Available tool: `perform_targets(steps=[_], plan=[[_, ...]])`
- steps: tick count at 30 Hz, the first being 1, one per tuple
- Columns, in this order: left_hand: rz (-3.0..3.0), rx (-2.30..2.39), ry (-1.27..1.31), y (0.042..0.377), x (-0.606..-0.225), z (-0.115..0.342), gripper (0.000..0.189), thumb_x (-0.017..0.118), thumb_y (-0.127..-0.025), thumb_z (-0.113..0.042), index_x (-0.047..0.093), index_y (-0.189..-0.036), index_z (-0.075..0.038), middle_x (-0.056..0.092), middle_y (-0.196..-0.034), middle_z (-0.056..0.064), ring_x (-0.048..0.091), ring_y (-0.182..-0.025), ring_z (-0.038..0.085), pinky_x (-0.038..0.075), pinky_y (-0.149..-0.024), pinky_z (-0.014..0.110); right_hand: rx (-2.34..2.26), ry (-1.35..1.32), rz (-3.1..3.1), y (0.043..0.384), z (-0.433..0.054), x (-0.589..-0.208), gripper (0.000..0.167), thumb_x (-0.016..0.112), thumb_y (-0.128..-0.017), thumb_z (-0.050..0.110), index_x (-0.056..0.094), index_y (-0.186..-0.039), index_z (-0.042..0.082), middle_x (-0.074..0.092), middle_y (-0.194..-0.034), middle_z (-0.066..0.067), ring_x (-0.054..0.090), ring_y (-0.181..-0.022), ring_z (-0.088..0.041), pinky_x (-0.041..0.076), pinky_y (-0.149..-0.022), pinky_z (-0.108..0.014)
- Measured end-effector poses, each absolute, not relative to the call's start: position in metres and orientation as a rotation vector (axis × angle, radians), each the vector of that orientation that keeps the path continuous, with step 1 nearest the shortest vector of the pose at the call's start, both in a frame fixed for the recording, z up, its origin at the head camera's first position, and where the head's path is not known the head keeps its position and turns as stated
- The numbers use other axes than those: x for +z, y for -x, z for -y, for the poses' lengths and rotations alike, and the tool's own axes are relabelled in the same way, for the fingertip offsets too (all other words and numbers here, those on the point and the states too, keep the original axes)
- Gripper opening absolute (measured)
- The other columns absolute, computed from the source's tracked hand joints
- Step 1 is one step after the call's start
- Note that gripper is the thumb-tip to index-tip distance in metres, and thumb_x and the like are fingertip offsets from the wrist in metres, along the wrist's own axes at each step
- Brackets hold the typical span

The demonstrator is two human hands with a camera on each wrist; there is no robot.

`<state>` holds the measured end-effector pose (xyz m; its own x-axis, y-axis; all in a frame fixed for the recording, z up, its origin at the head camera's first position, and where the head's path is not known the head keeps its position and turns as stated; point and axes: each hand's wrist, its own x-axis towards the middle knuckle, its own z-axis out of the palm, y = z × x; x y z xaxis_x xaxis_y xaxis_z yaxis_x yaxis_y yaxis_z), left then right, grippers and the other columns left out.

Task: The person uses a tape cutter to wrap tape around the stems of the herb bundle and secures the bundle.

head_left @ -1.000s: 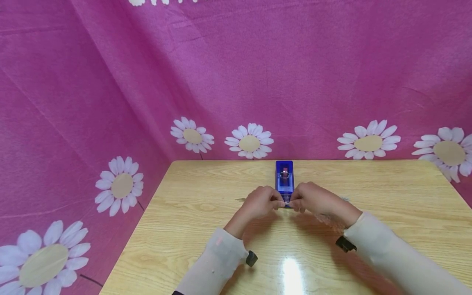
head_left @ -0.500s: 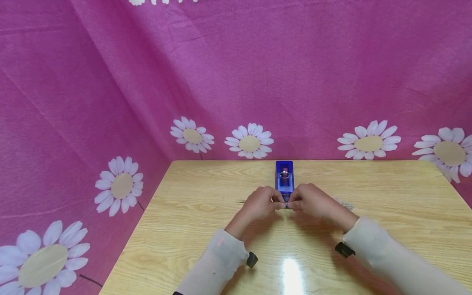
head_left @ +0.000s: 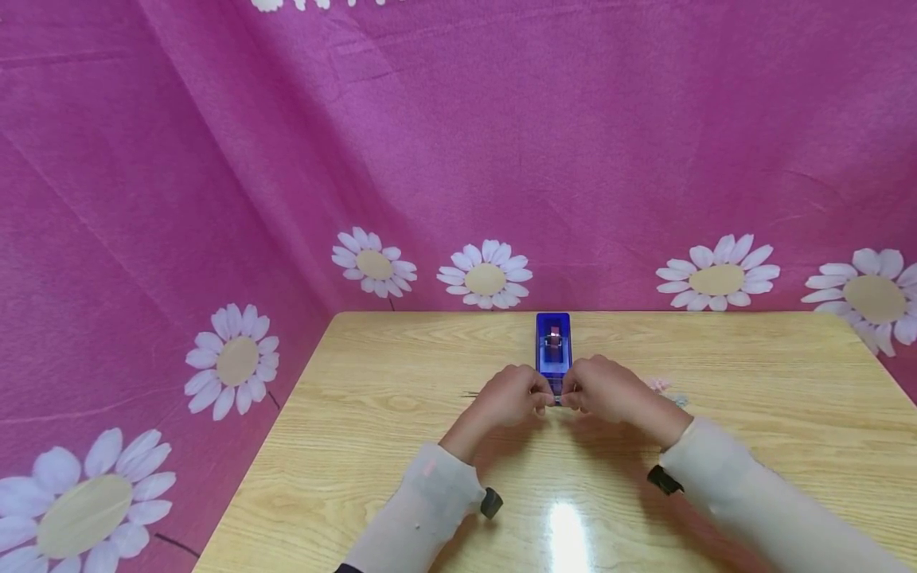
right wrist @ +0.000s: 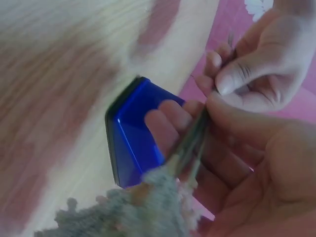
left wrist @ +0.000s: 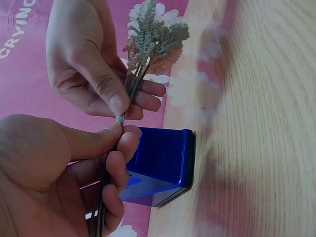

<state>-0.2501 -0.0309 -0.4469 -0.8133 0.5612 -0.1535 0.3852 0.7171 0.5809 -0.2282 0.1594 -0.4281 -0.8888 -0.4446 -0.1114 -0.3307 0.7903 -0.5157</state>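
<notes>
Both hands meet in front of a blue tape dispenser [head_left: 554, 346], pinching a thin bunch of dried flowers [left wrist: 154, 39] between them. My left hand [head_left: 509, 394] curls its fingers round the lower stems, whose ends [head_left: 470, 394] stick out to the left. Thumb and fingers of my right hand [head_left: 605, 390] pinch the stems higher up, just below the heads. The grey-green and pinkish heads [right wrist: 123, 207] spread beyond the right hand. A shiny band [left wrist: 120, 118] shows on the stems between the two thumbs. The dispenser's near end stands close behind the fingertips.
The wooden table [head_left: 401, 358] reaches back to a pink cloth [head_left: 587, 159] printed with white daisies. Dark straps [head_left: 491, 503] hang at the light sleeves. A bright reflection lies on the tabletop near the front.
Both hands stay almost in place, still pinching the stems. The flower heads, earlier partly below the right wrist, now show beyond it, so the bunch has turned. The dispenser has not moved.
</notes>
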Motion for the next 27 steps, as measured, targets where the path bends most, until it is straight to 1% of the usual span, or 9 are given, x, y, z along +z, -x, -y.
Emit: perform_targets(steps=[3,7,9,14,19,22,24,27], plan=[[-2.621,0.793,-0.741,0.250,-0.448,0.031,0.020,0.065,-0.102,-0.018,0.080,-0.093,-0.008,0.074,-0.076,0.002,0.051,-0.065,0.008,0.041,-0.060,0.022,-0.746,0.617,-2.689,0.233,-0.161,-0.426,0.018,0.070,-0.097,0.006,0.078,-0.080,0.008,0.069,-0.071,-0.002,0.058,-0.062,-0.012,0.050,-0.059,-0.030],[-2.648,0.817,-0.721,0.251,-0.448,0.030,0.016,0.069,-0.100,-0.017,0.080,-0.091,-0.010,0.072,-0.074,-0.002,0.055,-0.068,0.007,0.044,-0.065,0.022,-0.776,0.624,-2.612,0.238,-0.164,-0.422,0.016,0.068,-0.099,0.007,0.080,-0.088,0.004,0.075,-0.078,-0.005,0.068,-0.069,-0.017,0.057,-0.067,-0.034],[-2.656,0.829,-0.705,0.251,-0.448,0.029,0.016,0.070,-0.099,-0.018,0.080,-0.089,-0.012,0.070,-0.072,-0.006,0.055,-0.067,0.007,0.044,-0.065,0.023,-0.777,0.637,-2.584,0.240,-0.165,-0.420,0.015,0.067,-0.099,0.007,0.081,-0.094,0.003,0.076,-0.081,-0.006,0.071,-0.071,-0.019,0.059,-0.070,-0.035],[-2.657,0.874,-0.676,0.251,-0.449,0.028,0.014,0.073,-0.097,-0.018,0.079,-0.084,-0.015,0.066,-0.070,-0.011,0.056,-0.065,0.007,0.043,-0.061,0.023,-0.786,0.668,-2.536,0.244,-0.166,-0.417,0.016,0.065,-0.099,0.003,0.080,-0.094,0.001,0.076,-0.082,-0.006,0.073,-0.072,-0.022,0.060,-0.072,-0.036],[-2.659,0.906,-0.663,0.251,-0.451,0.028,0.014,0.074,-0.096,-0.017,0.077,-0.082,-0.017,0.066,-0.070,-0.011,0.058,-0.065,0.006,0.044,-0.064,0.023,-0.795,0.629,-2.561,0.242,-0.164,-0.420,0.018,0.066,-0.099,0.005,0.079,-0.088,0.002,0.074,-0.076,-0.007,0.071,-0.069,-0.022,0.057,-0.067,-0.033],[-2.636,0.929,-0.642,0.251,-0.452,0.028,0.014,0.073,-0.097,-0.016,0.077,-0.083,-0.017,0.067,-0.071,-0.010,0.059,-0.064,0.008,0.044,-0.062,0.023,-0.795,0.610,-2.625,0.239,-0.163,-0.425,0.019,0.067,-0.099,0.006,0.078,-0.084,0.005,0.072,-0.071,-0.005,0.064,-0.063,-0.017,0.052,-0.062,-0.030],[-2.600,0.938,-0.629,0.252,-0.452,0.029,0.016,0.069,-0.100,-0.018,0.078,-0.087,-0.013,0.069,-0.074,-0.005,0.058,-0.064,0.009,0.044,-0.059,0.023,-0.785,0.610,-2.685,0.236,-0.163,-0.428,0.021,0.069,-0.099,0.008,0.078,-0.080,0.008,0.070,-0.068,-0.003,0.059,-0.060,-0.014,0.049,-0.059,-0.030],[-2.559,0.895,-0.657,0.254,-0.450,0.030,0.023,0.063,-0.104,-0.020,0.079,-0.094,-0.009,0.073,-0.078,0.001,0.054,-0.061,0.010,0.041,-0.054,0.023,-0.762,0.618,-2.786,0.230,-0.162,-0.431,0.019,0.071,-0.097,0.009,0.078,-0.079,0.011,0.066,-0.065,0.001,0.052,-0.058,-0.012,0.045,-0.056,-0.030]])
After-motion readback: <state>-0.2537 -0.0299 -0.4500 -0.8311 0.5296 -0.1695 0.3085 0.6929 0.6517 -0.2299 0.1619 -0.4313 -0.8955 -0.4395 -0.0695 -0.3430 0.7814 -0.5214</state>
